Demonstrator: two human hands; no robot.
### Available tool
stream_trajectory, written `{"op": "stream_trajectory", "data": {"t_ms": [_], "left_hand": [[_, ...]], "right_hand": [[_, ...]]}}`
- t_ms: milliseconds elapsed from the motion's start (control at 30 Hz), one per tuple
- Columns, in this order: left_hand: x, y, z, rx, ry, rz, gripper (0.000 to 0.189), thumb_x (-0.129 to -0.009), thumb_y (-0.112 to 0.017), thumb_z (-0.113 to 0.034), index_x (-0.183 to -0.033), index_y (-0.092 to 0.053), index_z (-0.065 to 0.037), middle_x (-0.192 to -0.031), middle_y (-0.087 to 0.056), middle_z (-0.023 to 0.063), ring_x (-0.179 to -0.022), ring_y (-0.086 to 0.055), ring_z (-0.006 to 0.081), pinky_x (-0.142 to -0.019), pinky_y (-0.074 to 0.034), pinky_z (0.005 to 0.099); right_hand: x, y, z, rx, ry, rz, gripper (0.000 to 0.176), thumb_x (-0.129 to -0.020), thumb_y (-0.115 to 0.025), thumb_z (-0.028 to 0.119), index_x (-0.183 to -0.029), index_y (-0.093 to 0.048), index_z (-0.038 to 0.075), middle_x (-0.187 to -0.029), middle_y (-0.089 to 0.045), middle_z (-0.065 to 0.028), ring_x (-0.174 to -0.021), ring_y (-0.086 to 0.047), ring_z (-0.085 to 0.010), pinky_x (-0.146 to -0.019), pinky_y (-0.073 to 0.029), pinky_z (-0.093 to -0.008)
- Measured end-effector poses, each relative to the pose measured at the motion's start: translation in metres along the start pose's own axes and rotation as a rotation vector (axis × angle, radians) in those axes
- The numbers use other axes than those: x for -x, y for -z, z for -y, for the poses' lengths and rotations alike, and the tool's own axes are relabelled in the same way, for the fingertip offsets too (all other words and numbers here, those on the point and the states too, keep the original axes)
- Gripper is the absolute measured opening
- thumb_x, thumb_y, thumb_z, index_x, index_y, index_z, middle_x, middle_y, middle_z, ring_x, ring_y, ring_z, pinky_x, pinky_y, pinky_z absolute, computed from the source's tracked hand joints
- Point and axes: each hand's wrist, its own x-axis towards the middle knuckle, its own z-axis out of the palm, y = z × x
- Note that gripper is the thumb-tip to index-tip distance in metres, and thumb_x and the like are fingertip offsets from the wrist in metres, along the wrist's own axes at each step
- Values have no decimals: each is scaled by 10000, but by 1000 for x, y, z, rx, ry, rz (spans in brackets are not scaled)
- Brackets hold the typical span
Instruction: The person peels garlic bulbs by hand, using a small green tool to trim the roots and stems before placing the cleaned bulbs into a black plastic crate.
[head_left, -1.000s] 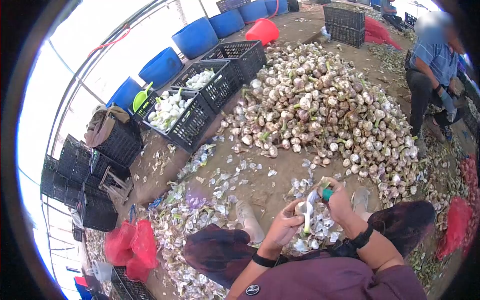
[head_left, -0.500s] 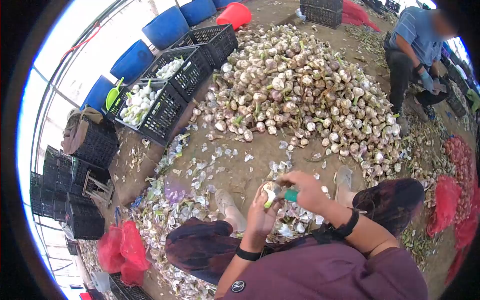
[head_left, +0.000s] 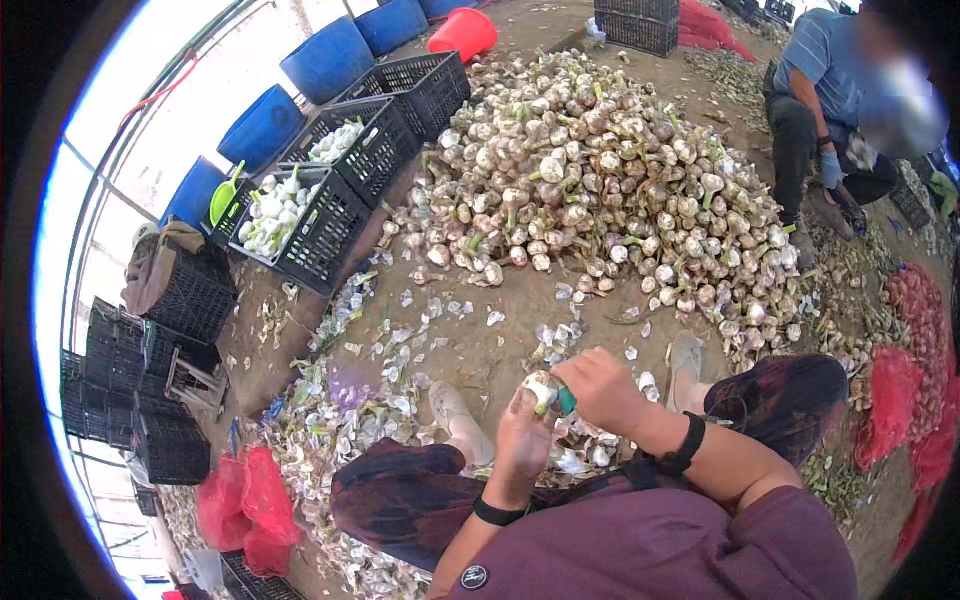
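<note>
In front of my lap, my left hand (head_left: 523, 442) is closed around a garlic bulb (head_left: 541, 384), whitish with a green stem stub. My right hand (head_left: 606, 392) grips a small green-handled tool (head_left: 567, 401) right against the bulb; its working end is hidden by the fingers. Beyond my feet lies a large heap of garlic bulbs (head_left: 570, 170), many with dirty skins and cut stems. Loose garlic skins (head_left: 350, 440) litter the ground around and between my legs.
Black crates (head_left: 325, 225) at the left hold peeled white garlic (head_left: 275, 215). Blue tubs (head_left: 262, 128) and a red bucket (head_left: 463, 36) stand behind. Red mesh bags (head_left: 268, 500) lie at both sides. Another person (head_left: 825, 110) with gloves sits at the right.
My right hand has turned and shifted slightly left over the bulb, with the green tool tilting more upright. The other person has leaned further forward.
</note>
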Motion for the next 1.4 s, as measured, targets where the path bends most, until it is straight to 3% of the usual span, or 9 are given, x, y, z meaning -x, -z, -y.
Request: {"op": "stream_trajectory", "data": {"t_ms": [100, 267, 433, 533, 833, 1000, 1200, 1333, 1400], "left_hand": [[-3, 9, 0, 86, 55, 87, 309, -887, -541, -229, -1131, -482, -49, -1078, -557, 66, -962, -548, 193, -834, -454, 332], [1, 1, -2, 70, 6, 15, 295, -886, -541, -198, -1138, -466, -66, -1074, -555, 61, -991, -536, 196, -862, -439, 345], [-5, 9, 4, 67, -5, -8, 300, -879, -552, -210, -1131, -473, -69, -1080, -552, 71, -1007, -527, 203, -889, -423, 350], [-5, 9, 5, 91, 32, 61, 315, -883, -545, -217, -1141, -471, -52, -1101, -548, 79, -1015, -524, 204, -890, -420, 355], [-2, 7, -6, -92, 151, 91, 345, -873, -553, -215, -1143, -482, -12, -1091, -556, 87, -985, -547, 206, -872, -449, 345], [-2, 0, -9, -173, 232, 205, 427, -868, -549, -238, -1190, -438, 19, -1057, -550, 107, -914, -579, 220, -751, -506, 284], [-1, -2, -7, -194, 238, 100, 408, -865, -526, -142, -1223, -412, 15, -1095, -549, 135, -936, -574, 243, -798, -497, 343], [-5, 10, -3, -382, 96, 126, 353, -931, -427, -136, -1231, -378, 45, -1107, -539, 123, -999, -554, 220, -839, -472, 314], [-3, 5, -1, -199, 106, 106, 370, -941, -419, -188, -1242, -376, 23, -1091, -547, 115, -988, -556, 218, -822, -477, 308]], "right_hand": [[-3, 2, -8, -91, -25, 10, 187, -696, -559, 86, -876, -581, 39, -782, -587, -93, -742, -564, -267, -659, -443, -350], [0, 4, -2, -275, -157, -6, 179, -712, -597, 82, -889, -597, 55, -812, -601, -96, -768, -564, -295, -675, -449, -374], [5, 0, -2, -150, -3, -19, 212, -651, -569, 74, -861, -576, 45, -820, -590, -78, -773, -555, -258, -680, -442, -349], [2, 1, -1, -164, -49, -31, 198, -663, -556, 83, -855, -561, 34, -785, -572, -82, -764, -551, -253, -679, -439, -339], [4, 13, -10, 1, 153, -5, 175, -662, -570, 95, -823, -538, 32, -743, -542, -81, -702, -529, -247, -637, -411, -337], [9, 10, -28, 61, 48, 10, 152, -679, -548, 91, -822, -528, 42, -744, -540, -80, -733, -534, -236, -662, -414, -330], [5, 3, -32, 165, -226, 63, 159, -710, -537, 93, -863, -518, 57, -806, -571, -93, -786, -563, -264, -688, -454, -362], [3, 7, -36, -191, -390, -4, 170, -695, -568, 42, -861, -530, 49, -781, -563, -88, -756, -562, -279, -660, -459, -371], [1, 14, -19, -539, -496, 68, 188, -716, -580, 55, -901, -548, 44, -796, -570, -95, -751, -564, -287, -661, -461, -374]]}}
